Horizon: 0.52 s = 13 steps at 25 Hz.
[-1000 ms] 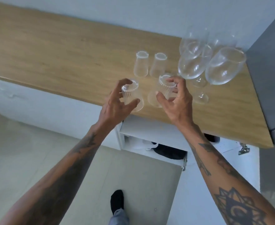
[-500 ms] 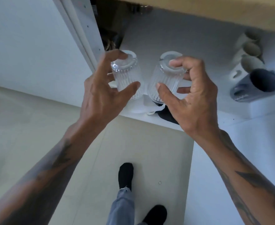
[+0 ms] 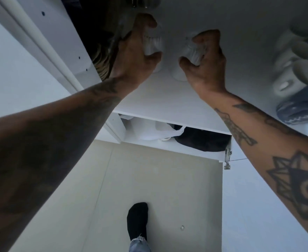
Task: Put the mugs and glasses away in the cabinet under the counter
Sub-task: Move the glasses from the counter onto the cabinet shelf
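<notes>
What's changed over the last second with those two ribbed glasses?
Both came off the counter and down into the cabinet: the left hand holds one ribbed glass, the right hand the other ribbed glass, now over the white shelf. Both grips are unchanged, and the mugs at the right stayed put.

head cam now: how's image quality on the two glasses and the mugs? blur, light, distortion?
Head view: both ribbed glasses, one in the left hand and one in the right hand, are motion-smeared and pale against the white shelf, edges hard to trace. Head view: mugs at right are soft and stretched near the frame edge. Head view: left forearm in deep shadow; no glare.
</notes>
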Each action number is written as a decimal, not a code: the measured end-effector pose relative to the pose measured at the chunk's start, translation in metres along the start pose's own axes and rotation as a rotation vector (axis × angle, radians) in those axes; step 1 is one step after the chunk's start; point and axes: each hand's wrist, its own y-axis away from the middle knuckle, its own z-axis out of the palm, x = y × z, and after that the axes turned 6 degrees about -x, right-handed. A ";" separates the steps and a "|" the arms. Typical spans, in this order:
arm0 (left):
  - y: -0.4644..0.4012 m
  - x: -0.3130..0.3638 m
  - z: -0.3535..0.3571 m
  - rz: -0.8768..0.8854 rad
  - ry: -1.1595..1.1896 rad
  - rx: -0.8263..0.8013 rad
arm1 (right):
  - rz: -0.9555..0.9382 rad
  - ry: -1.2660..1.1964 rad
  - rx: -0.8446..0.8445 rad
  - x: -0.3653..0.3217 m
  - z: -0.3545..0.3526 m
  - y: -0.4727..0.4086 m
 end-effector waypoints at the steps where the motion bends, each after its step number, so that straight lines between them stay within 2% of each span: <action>1: -0.004 -0.004 0.004 0.011 -0.015 -0.005 | 0.005 0.013 -0.014 0.005 0.004 -0.005; 5: -0.001 -0.027 0.016 -0.009 0.021 -0.113 | 0.026 0.044 -0.056 0.023 0.012 -0.010; 13: 0.010 -0.035 0.019 -0.027 0.036 -0.113 | 0.027 0.059 -0.118 0.018 0.006 -0.004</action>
